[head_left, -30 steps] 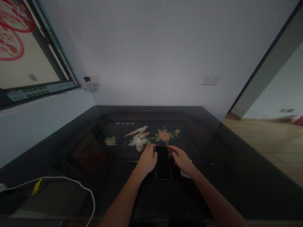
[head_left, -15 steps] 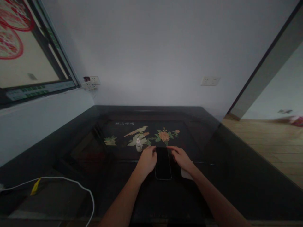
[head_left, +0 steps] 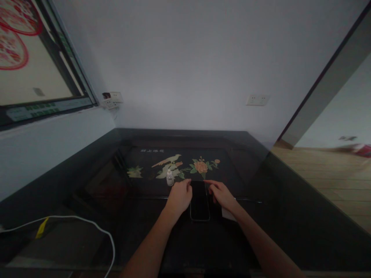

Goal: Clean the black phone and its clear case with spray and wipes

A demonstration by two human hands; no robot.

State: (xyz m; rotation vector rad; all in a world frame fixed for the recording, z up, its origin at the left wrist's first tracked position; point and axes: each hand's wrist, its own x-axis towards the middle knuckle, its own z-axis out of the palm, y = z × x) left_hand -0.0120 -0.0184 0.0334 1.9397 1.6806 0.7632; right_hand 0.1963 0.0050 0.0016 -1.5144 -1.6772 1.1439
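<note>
A dark-screened smartphone (head_left: 199, 206) lies flat on the black table between my hands, its long side pointing away from me. My left hand (head_left: 182, 192) is closed, fingertips and thumb gripping the phone's upper left edge. At the upper right corner, the index fingertip of my right hand (head_left: 220, 193) rests on the phone while its other fingers curl in; the thumb's contact is partly hidden. Under my right wrist a white flat piece (head_left: 228, 214) is partly covered. Just beyond my left hand stands a small clear bottle with a white cap (head_left: 170, 178).
The glossy black table (head_left: 290, 216) bears a bird-and-flower picture (head_left: 200, 166). A white cable (head_left: 87, 221) with a yellow tag (head_left: 42, 228) runs across the near left. Wall sockets (head_left: 257, 100) are on the back wall; a window (head_left: 34, 77) is at the left.
Both hands stay at the phone's upper corners, with barely any shift. The view has tilted very slightly; the bottle and the phone lie where they were.
</note>
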